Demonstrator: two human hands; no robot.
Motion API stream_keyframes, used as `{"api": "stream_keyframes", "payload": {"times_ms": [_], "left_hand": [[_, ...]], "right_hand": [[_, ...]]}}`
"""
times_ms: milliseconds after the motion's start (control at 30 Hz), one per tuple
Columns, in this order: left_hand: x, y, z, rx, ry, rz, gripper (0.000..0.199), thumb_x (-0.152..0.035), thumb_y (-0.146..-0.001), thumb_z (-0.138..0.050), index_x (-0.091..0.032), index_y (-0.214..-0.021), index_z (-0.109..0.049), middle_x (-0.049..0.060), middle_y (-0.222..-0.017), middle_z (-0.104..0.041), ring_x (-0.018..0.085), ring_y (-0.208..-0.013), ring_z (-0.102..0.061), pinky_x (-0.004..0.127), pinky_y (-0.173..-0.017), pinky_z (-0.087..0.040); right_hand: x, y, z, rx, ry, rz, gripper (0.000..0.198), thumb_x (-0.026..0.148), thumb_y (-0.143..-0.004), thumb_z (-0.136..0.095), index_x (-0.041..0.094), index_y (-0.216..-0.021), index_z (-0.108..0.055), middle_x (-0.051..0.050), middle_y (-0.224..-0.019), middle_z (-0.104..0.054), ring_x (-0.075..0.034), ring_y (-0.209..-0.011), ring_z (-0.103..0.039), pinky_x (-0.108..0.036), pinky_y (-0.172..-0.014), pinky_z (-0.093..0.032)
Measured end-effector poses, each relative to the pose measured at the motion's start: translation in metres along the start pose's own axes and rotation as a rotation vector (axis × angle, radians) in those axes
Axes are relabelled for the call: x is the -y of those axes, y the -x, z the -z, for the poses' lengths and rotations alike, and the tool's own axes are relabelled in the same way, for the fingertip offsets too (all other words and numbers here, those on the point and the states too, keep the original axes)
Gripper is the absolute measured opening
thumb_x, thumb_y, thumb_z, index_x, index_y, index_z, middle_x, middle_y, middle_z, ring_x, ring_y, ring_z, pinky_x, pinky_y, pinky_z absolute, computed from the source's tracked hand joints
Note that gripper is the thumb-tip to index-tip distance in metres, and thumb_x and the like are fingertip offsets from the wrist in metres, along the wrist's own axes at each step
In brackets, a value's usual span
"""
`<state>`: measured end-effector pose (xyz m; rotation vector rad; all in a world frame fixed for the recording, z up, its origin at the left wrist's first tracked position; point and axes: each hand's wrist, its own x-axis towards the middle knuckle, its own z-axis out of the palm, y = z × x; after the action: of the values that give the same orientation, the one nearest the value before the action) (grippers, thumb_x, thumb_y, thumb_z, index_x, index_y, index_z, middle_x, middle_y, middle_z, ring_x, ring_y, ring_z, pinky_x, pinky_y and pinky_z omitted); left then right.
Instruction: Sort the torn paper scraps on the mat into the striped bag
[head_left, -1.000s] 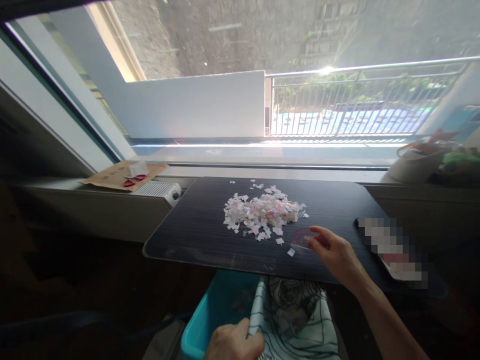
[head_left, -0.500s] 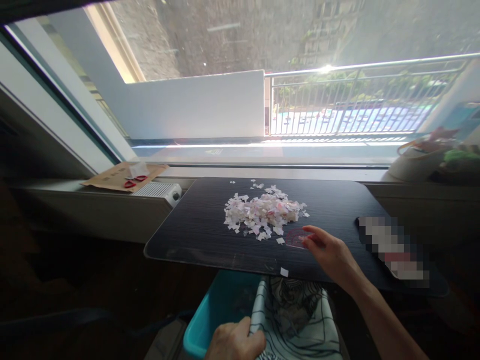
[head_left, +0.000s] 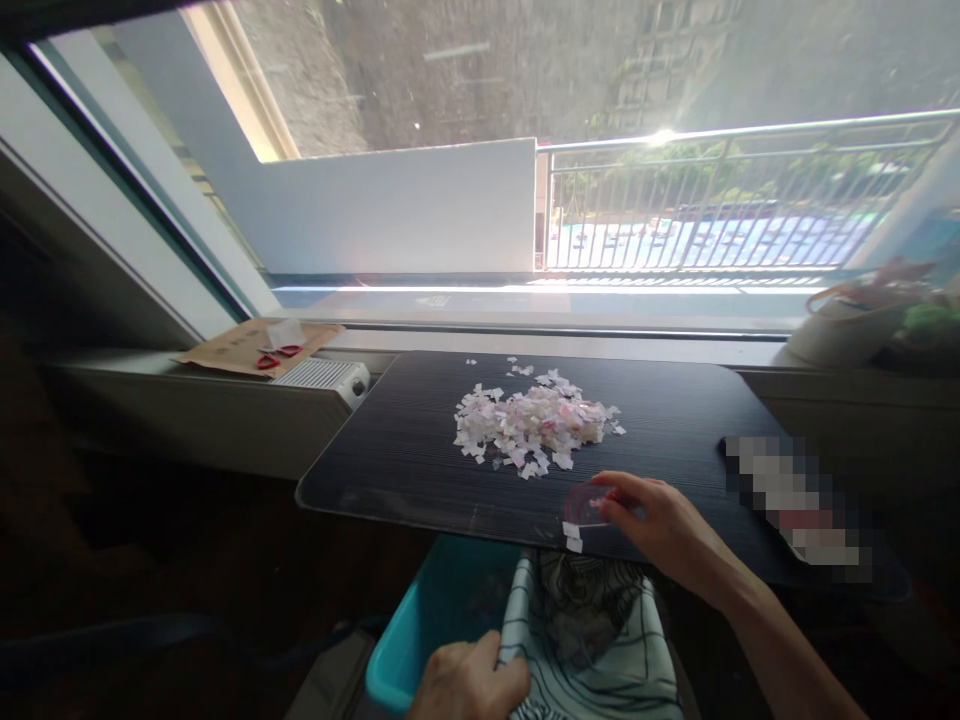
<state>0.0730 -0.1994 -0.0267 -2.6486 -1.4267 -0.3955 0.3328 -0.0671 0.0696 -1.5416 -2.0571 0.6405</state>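
Note:
My right hand (head_left: 645, 515) is closed on a translucent pink protractor (head_left: 581, 503), held at its right side low over the black table near the front edge. Two white paper squares (head_left: 572, 537) lie by the protractor at that edge. Farther back is a loose heap of small white and pinkish paper scraps (head_left: 532, 425). Below the table, my left hand (head_left: 469, 680) grips the edge of a striped cloth (head_left: 645, 650), which hangs open like a bag with some dim contents inside. A turquoise bin (head_left: 397, 640) stands beside and under it.
The black table (head_left: 375, 460) stands against a window sill. On its right lies a long dark-edged object (head_left: 795, 505), blurred out. Red-handled scissors (head_left: 277, 357) rest on brown paper (head_left: 217, 350) at left, near a white heater (head_left: 330, 380). A pale basket (head_left: 840, 330) is at right.
My right hand has drawn the protractor toward the table's front edge. A paper square has come along and now lies against the one at the edge. My left hand stays put.

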Motion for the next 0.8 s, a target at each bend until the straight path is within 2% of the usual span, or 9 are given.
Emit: {"api": "stream_keyframes", "payload": {"times_ms": [100,167,300,367,467,600,800], "left_hand": [[-0.001,0.001,-0.004,-0.013,0.028,0.007,0.028,-0.045,-0.067,-0.062,-0.021,-0.057,-0.051,-0.003,-0.054,-0.043,0.01,-0.041,-0.037,0.023,-0.04,-0.021],[0.0,0.0,0.0,-0.003,0.047,0.015,0.025,-0.041,-0.069,-0.061,-0.021,-0.058,-0.051,-0.003,-0.054,-0.043,0.01,-0.041,-0.037,0.023,-0.04,-0.021],[0.003,-0.007,0.025,0.118,0.123,-0.031,0.009,-0.029,-0.075,-0.055,-0.022,-0.069,-0.056,-0.002,-0.062,-0.05,0.011,-0.046,-0.043,0.022,-0.043,-0.026],[0.004,-0.011,0.038,0.175,0.163,-0.048,0.009,-0.029,-0.077,-0.053,-0.022,-0.074,-0.056,-0.001,-0.067,-0.053,0.012,-0.05,-0.048,0.021,-0.045,-0.03],[0.004,-0.015,0.048,0.186,0.179,-0.043,0.011,-0.031,-0.078,-0.052,-0.021,-0.074,-0.055,0.0,-0.068,-0.053,0.013,-0.052,-0.051,0.022,-0.047,-0.032],[0.002,-0.015,0.048,0.194,0.144,-0.05,0.013,-0.033,-0.078,-0.051,-0.022,-0.074,-0.055,0.001,-0.068,-0.054,0.014,-0.052,-0.052,0.023,-0.047,-0.031],[0.002,-0.014,0.045,0.182,0.132,-0.057,0.008,-0.029,-0.077,-0.052,-0.022,-0.075,-0.055,-0.001,-0.067,-0.054,0.013,-0.05,-0.052,0.023,-0.045,-0.028]], "right_hand": [[-0.006,0.001,-0.002,-0.065,-0.015,-0.035,0.034,0.035,-0.084,-0.05,0.025,-0.112,-0.066,-0.002,-0.082,-0.073,-0.021,-0.081,-0.065,-0.031,-0.074,-0.048],[-0.008,0.002,-0.005,-0.08,-0.032,-0.059,0.035,0.037,-0.084,-0.05,0.025,-0.112,-0.066,-0.002,-0.083,-0.073,-0.021,-0.08,-0.066,-0.03,-0.073,-0.049],[-0.006,0.009,-0.006,-0.029,-0.109,-0.053,0.033,0.036,-0.083,-0.052,0.024,-0.11,-0.067,-0.002,-0.082,-0.074,-0.019,-0.074,-0.067,-0.028,-0.07,-0.05],[-0.005,0.014,-0.004,-0.018,-0.137,-0.053,0.032,0.036,-0.083,-0.052,0.024,-0.109,-0.068,-0.002,-0.082,-0.074,-0.019,-0.073,-0.067,-0.027,-0.069,-0.05],[-0.004,0.022,-0.002,-0.005,-0.158,-0.061,0.032,0.035,-0.083,-0.053,0.024,-0.108,-0.068,-0.002,-0.082,-0.074,-0.018,-0.073,-0.067,-0.027,-0.069,-0.05],[-0.005,0.031,0.002,0.038,-0.146,-0.076,0.031,0.035,-0.083,-0.055,0.025,-0.108,-0.068,-0.001,-0.082,-0.073,-0.019,-0.076,-0.067,-0.028,-0.072,-0.05],[-0.008,0.031,-0.002,0.024,-0.181,-0.085,0.033,0.036,-0.084,-0.054,0.023,-0.112,-0.066,-0.001,-0.085,-0.074,-0.019,-0.077,-0.067,-0.028,-0.073,-0.051]]}}
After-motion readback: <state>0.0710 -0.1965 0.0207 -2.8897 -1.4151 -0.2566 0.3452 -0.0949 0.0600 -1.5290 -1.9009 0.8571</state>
